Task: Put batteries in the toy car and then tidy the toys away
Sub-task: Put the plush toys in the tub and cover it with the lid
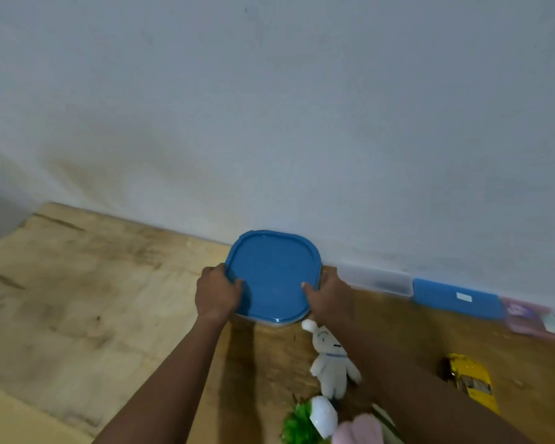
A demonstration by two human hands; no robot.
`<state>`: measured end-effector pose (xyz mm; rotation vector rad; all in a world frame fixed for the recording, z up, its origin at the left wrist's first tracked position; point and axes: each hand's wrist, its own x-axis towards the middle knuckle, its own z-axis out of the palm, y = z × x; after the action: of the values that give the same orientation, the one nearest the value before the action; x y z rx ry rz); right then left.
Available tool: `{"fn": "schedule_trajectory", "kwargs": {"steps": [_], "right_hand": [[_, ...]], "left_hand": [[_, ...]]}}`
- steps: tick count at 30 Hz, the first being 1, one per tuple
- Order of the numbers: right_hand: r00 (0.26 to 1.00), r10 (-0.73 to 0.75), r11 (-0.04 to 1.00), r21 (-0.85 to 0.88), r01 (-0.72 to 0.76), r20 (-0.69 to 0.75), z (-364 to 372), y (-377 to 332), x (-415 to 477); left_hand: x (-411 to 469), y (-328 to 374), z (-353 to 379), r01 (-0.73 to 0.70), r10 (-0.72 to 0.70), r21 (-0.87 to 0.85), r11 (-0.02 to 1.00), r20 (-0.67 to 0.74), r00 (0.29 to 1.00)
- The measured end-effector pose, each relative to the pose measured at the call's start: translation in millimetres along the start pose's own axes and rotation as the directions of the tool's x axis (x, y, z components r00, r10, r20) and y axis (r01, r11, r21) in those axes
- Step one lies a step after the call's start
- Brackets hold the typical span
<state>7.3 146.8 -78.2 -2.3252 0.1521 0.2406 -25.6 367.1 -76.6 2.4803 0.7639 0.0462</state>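
Against the far wall (269, 123), my left hand (217, 296) and right hand (330, 298) grip the blue lid (273, 274), thumbs on top, fingers curled round its edges.

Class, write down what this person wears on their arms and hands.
The left hand and right hand wear nothing: no gloves, rings or watch show. Both forearms are uncovered too, with no sleeve in view.

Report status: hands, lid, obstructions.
Left hand, right hand grip the lid at its edges. Lid sits on tub by the wall. Rabbit lies beside tub; car loose on table.
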Motion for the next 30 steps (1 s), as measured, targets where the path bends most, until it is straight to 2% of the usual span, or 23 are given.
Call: {"fn": "schedule_trajectory", "kwargs": {"steps": [5, 9, 14, 17, 23, 27, 30], "right_hand": [[0.994, 0.087, 0.996, -0.027, -0.089, -0.063, 13.0, -0.8, 4.5], [0.981, 0.142, 0.988, -0.044, -0.149, -0.132, 16.6, -4.9, 6.1], [0.972, 0.229, 0.973, 0.003, -0.229, -0.059, 11.4, -7.6, 15.2], [0.966, 0.258, 0.965, 0.061, -0.256, -0.018, 7.3, -8.8, 16.0], [0.967, 0.230, 0.966, 0.150, -0.212, -0.112, 6.7, -16.3, -8.8], [0.981, 0.154, 0.976, 0.173, -0.133, -0.117, 11.6, -17.4, -45.8], [0.987, 0.102, 0.976, 0.203, -0.075, -0.122, 17.0, -11.7, -80.9]], "left_hand": [[33.0, -9.6, 3.7, -0.013, 0.012, 0.023, 1.000, 0.044, 0.999], [47.0, -7.0, -4.2, 0.085, -0.078, -0.062, 0.994, 0.107, 0.991], [65.1, -3.1, -16.5, 0.191, -0.164, -0.117, 0.975, 0.206, 0.965], [67.6, -4.5, -18.4, 0.204, -0.162, -0.188, 0.961, 0.220, 0.962], [42.2, -6.4, -27.7, 0.112, -0.098, -0.420, 0.900, 0.055, 0.994], [7.8, -26.0, -30.5, 0.013, -0.065, -0.427, 0.904, -0.107, 0.992], [-23.5, -54.0, -28.7, -0.009, -0.075, -0.407, 0.913, -0.191, 0.979]]}}
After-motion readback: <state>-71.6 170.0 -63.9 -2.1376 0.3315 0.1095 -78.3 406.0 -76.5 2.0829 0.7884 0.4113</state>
